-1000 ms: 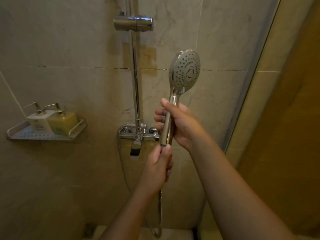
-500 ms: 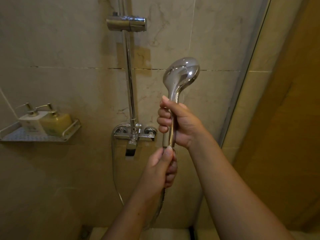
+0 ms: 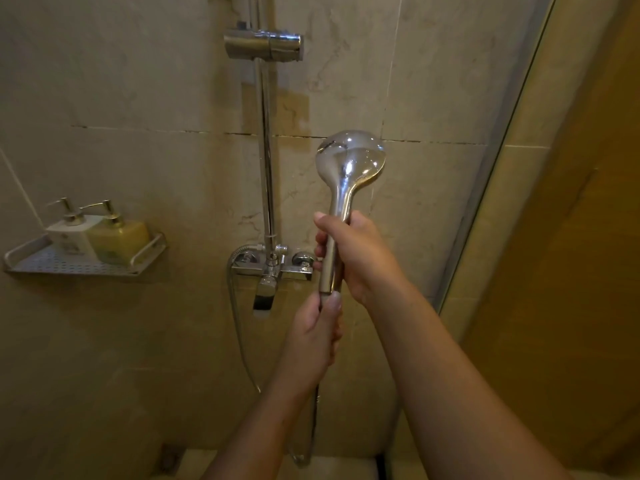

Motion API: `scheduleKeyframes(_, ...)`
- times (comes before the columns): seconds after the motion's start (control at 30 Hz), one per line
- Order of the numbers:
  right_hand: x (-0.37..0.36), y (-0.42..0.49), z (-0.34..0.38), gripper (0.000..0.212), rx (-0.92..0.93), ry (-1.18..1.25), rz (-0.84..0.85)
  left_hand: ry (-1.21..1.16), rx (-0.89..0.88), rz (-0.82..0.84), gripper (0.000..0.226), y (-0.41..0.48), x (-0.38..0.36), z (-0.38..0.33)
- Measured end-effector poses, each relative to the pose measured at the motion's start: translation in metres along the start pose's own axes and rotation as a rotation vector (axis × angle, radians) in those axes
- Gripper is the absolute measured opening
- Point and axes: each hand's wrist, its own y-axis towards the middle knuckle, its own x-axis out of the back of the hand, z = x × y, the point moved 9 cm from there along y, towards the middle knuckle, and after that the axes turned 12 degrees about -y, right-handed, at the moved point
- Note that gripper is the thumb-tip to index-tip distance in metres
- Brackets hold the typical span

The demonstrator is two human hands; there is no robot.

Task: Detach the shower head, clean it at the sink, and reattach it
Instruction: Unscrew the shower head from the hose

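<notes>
A: Where is the round chrome shower head (image 3: 349, 161) sitting?

B: It is standing upright just right of the tall chrome wall rail (image 3: 266, 161), out of its holder. Its shiny back is facing the camera and its handle is pointing down.

A: And the hands?

B: The right hand (image 3: 356, 258) is wrapping its fingers round the handle. The left hand (image 3: 317, 336) is gripping the top end of the silver metal hose (image 3: 239, 327), directly under the handle's bottom edge, with the thumb tip touching that edge.

A: How much room is showing around it?

B: Right of the rail, the head's rim is lying near the slanting edge of the glass door (image 3: 485, 188), with a strip of beige marble tile (image 3: 433, 209) showing between them. The chrome sliding holder (image 3: 263, 46) is sitting high on the rail, well above the head. At the rail's foot, the chrome mixer tap (image 3: 273, 268) is jutting out just beside the right hand's knuckles; whether they are touching, I cannot tell. The hose is looping down left of the rail and rising again under the left hand.

A: Anything further left?

B: Well left of the rail, a perforated metal shelf (image 3: 20, 268) is carrying a white pump bottle (image 3: 74, 239) and a yellow pump bottle (image 3: 119, 242), side by side.
</notes>
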Motion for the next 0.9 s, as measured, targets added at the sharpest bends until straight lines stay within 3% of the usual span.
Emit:
scheduleKeyframes(0.17,-0.002,0.006,0.007,0.017,0.039,0.148,0.025,-0.022,0.021,0.026,0.026,0.001,-0.005,-0.003)
scheduleKeyframes(0.4,-0.027,0.004,0.014,0.021,-0.004,0.506,0.446,-0.275,0.107,0.159,0.03,-0.002,-0.013,0.0)
scheduleKeyframes(0.47,-0.03,0.002,0.015,0.019,-0.004,0.51,0.487,-0.295,0.107,0.183,0.027,-0.002,-0.012,0.001)
scheduleKeyframes(0.6,-0.017,0.004,0.006,0.03,0.002,0.231,0.279,-0.141,0.035,0.105,0.027,-0.001,0.001,-0.003)
scheduleKeyframes(0.73,-0.01,-0.003,-0.002,0.02,0.002,-0.006,0.139,-0.037,-0.01,-0.005,0.023,0.004,0.018,-0.003)
scheduleKeyframes(0.9,-0.014,-0.007,-0.002,0.052,0.006,-0.201,0.015,-0.023,-0.026,-0.002,0.024,0.002,0.015,0.002)
